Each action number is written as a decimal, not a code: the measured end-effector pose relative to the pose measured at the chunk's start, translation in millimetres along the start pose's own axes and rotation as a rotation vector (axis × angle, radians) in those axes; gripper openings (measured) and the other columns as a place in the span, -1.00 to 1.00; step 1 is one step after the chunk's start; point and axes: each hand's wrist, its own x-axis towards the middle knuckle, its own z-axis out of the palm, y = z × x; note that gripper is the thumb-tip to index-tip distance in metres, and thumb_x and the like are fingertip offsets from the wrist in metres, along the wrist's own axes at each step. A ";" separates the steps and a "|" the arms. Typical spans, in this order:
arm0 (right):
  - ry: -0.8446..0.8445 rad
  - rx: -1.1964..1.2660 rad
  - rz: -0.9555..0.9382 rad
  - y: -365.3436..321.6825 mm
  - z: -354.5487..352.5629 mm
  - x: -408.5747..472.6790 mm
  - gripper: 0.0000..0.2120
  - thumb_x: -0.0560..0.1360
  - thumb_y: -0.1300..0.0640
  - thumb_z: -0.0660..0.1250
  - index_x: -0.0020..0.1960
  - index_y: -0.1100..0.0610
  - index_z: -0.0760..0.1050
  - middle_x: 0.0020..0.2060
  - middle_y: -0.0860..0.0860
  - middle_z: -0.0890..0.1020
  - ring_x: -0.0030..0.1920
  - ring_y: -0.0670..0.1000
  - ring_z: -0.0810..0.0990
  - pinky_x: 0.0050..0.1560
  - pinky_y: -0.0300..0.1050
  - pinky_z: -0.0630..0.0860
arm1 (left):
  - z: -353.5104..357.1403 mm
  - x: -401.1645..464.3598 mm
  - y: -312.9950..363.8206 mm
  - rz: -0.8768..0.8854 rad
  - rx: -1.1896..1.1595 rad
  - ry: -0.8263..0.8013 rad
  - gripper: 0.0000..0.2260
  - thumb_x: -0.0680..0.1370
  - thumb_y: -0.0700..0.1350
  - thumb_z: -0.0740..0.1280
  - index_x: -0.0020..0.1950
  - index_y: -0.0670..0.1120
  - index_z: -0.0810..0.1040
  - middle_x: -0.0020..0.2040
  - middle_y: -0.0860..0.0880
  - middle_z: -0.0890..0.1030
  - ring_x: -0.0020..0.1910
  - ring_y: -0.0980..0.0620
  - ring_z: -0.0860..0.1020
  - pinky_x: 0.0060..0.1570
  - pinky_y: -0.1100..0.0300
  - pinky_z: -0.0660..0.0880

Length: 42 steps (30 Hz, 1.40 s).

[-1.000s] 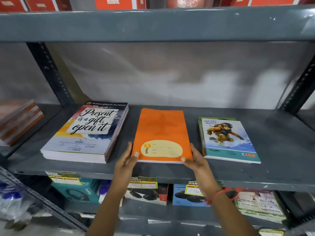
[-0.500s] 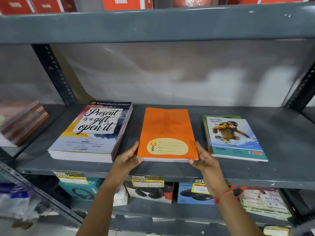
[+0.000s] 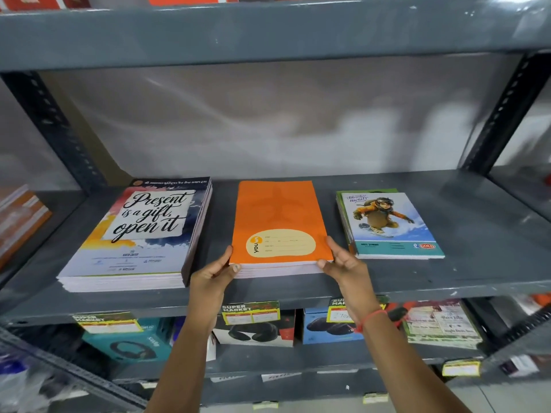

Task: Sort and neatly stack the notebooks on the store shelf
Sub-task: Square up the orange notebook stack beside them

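Note:
Three piles of notebooks lie flat on the grey metal shelf. In the middle is a stack of orange notebooks with a yellow label. My left hand grips its front left corner and my right hand grips its front right corner. To the left sits a thick stack with a "Present is a gift, open it" cover. At the right is a thin pile topped by a cartoon snowboarder cover.
The shelf above hangs low overhead, with slotted uprights at both sides. Boxed headphones and price tags fill the shelf below. More notebooks lie on the neighbouring shelf at far left.
Both hands have closed in on the orange stack's front corners and squared it, so its white page edges now show at the front. The view has shifted slightly.

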 end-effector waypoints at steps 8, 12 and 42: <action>0.083 0.010 0.021 -7.0 6.1 -3.1 -0.46 0.45 0.36 0.33 0.40 0.19 0.33 0.18 0.01 0.58 -0.07 -0.34 0.60 -0.17 -0.56 0.49 | 1.9 2.6 -5.0 0.019 -0.005 0.040 -0.66 0.45 -0.21 0.37 0.22 -0.01 0.50 -0.25 0.34 0.66 -0.05 0.30 0.56 0.17 0.23 0.40; 0.132 0.017 0.027 -10.6 9.4 -5.1 -0.49 0.45 0.34 0.34 0.38 0.18 0.36 0.14 -0.01 0.60 0.11 -0.09 0.56 0.23 -0.22 0.48 | 0.7 2.2 -3.6 0.014 -0.056 0.039 -0.69 0.46 -0.22 0.36 0.18 -0.02 0.53 -0.20 0.29 0.67 -0.03 0.26 0.57 0.17 0.19 0.43; 0.883 -0.023 -0.269 -35.8 -125.2 -35.4 -0.75 0.57 -0.06 0.13 -0.14 -0.01 0.52 -0.16 0.04 0.63 -0.13 -0.01 0.54 -0.01 -0.08 0.45 | 159.5 -90.2 16.3 0.352 0.187 -0.122 -0.53 0.54 -0.28 0.23 0.30 0.19 0.27 0.30 -0.28 0.43 0.32 -0.27 0.36 0.35 0.07 0.24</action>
